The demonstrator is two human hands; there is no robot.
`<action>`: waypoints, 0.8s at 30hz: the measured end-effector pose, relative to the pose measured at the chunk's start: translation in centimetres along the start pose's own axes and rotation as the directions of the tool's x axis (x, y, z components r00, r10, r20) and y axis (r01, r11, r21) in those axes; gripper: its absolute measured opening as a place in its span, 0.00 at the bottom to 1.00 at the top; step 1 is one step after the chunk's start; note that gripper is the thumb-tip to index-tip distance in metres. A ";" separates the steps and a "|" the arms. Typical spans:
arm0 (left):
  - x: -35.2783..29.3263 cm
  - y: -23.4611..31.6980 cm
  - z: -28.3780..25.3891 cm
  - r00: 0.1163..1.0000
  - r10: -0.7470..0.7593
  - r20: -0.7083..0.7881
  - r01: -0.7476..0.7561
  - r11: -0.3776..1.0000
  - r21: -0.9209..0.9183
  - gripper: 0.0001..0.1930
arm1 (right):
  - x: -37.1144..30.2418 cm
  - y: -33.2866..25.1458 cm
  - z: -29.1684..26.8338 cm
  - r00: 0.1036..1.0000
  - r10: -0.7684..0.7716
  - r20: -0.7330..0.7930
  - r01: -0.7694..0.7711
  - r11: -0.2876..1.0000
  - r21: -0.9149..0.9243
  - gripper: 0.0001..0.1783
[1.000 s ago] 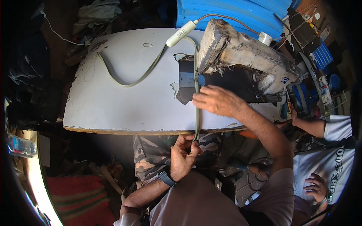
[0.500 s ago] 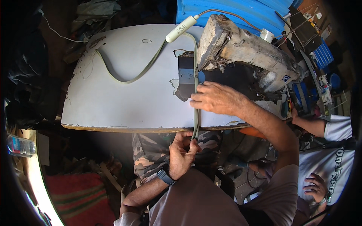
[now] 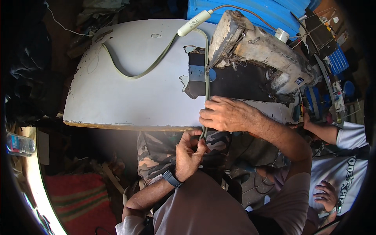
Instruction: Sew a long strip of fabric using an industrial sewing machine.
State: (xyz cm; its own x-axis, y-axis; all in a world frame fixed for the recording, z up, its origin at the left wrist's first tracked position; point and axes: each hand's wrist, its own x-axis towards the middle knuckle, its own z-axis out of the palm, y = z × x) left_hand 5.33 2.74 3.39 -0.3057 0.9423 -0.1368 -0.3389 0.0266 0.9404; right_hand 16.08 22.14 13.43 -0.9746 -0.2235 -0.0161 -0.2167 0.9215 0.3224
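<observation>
At left are 1 clear bottle [image 3: 21,145], 1 red striped cloth [image 3: 76,187] and, in shadow, apparently dark fabric [image 3: 29,78].

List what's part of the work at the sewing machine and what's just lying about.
Apparently in use:
- pale green strip
- left hand, pinching the strip
- right hand, fingers over the strip
- sewing machine
- white tabletop

Apparently just lying about:
- plastic bottle
- red striped cloth
</observation>
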 end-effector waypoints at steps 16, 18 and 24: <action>-0.1 0.5 -0.7 0.988 0.123 0.097 -0.148 0.932 0.330 0.15 | -1.7 3.1 4.4 0.961 0.025 -0.275 -0.073 0.984 -0.165 0.09; 0.0 0.7 -0.7 0.988 0.109 0.107 -0.139 0.933 0.331 0.16 | -1.7 3.6 4.8 0.957 0.040 -0.289 -0.091 0.982 -0.164 0.09; 0.1 0.7 -1.0 0.989 0.088 0.121 -0.126 0.925 0.359 0.16 | -1.4 5.4 7.1 0.924 0.236 -0.301 -0.283 0.951 -0.123 0.11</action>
State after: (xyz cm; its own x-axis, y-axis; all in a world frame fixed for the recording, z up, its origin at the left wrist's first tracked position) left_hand 4.20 2.54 3.71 -0.2240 0.9745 -0.0147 0.0444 0.0253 0.9987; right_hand 15.90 29.70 8.48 -0.9345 -0.0849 0.3456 0.0762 0.9009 0.4272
